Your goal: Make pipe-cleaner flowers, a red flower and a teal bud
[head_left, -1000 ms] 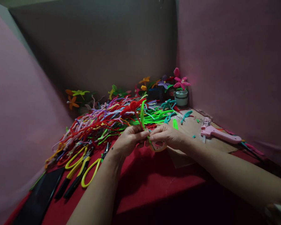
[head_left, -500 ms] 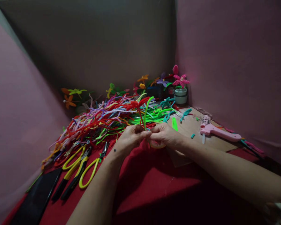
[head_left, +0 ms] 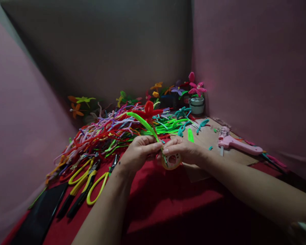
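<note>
My left hand [head_left: 139, 151] is closed, with thumb and fingers pinching the stem of a red pipe-cleaner flower [head_left: 149, 109]. A long bright green pipe-cleaner leaf [head_left: 142, 122] rises from the same stem and leans to the left. Close beside it, my right hand [head_left: 185, 149] is closed around a small yellowish roll of tape [head_left: 171, 167] with a patterned white core, which hangs below its fingers. The fingertips of both hands nearly meet at the stem, and they partly hide the spot where stem and tape come together.
Behind my hands lies a heap of coloured pipe cleaners [head_left: 104, 127]. Yellow-handled pliers [head_left: 80, 192] and scissors [head_left: 98, 189] lie at left by a black flat item [head_left: 40, 217]. A pink glue gun [head_left: 241, 144] rests on a board at right. A potted pink flower [head_left: 197, 89] stands behind.
The red flower and green leaf have turned about the stem; the leaf swung from upright to leaning left. The tape roll tipped up, then back to face me. Both hands stay together.
</note>
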The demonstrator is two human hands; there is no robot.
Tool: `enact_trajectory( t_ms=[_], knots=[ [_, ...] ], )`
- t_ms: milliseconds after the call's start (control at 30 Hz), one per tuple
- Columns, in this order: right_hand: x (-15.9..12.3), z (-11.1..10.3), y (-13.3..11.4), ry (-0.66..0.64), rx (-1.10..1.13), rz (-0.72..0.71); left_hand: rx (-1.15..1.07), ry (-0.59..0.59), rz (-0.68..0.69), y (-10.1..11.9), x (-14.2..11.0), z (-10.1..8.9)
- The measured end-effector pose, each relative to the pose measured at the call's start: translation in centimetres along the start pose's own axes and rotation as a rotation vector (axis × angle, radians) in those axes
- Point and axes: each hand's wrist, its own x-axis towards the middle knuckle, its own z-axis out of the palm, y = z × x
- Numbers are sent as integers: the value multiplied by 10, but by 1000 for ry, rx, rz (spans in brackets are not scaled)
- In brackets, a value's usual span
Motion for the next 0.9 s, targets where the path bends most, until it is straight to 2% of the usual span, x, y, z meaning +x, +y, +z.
enact_trajectory(
  t_ms=[133, 233, 300, 367, 433, 567, 633, 733, 900],
  knots=[
    [0, 0, 1, 108, -69, -39, -16, -12, 18, 0, 0, 2],
    [2, 1, 2, 207, -172, -66, 45, 74, -4, 2, 2, 6],
    [2, 2, 2, 209, -213, -82, 104, 171, -27, 2, 4, 10],
    [1, 2, 1, 161, -206, -76, 109, 218, -44, 2, 4, 11],
    [0, 2, -1, 89, -154, -34, 76, 183, -70, 2, 4, 10],
    [-4, 3, -4, -106, -38, 40, -41, 30, -155, 1, 1, 3],
    [-5, 3, -5, -142, -39, 41, -107, -25, -167, 1, -1, 0],
    [-5, 5, -6, -100, -114, 28, -149, -68, -160, 2, -1, -1],
    [-1, 6, -6, 136, -177, -33, -87, -4, -64, 2, 3, 6]
  ],
)
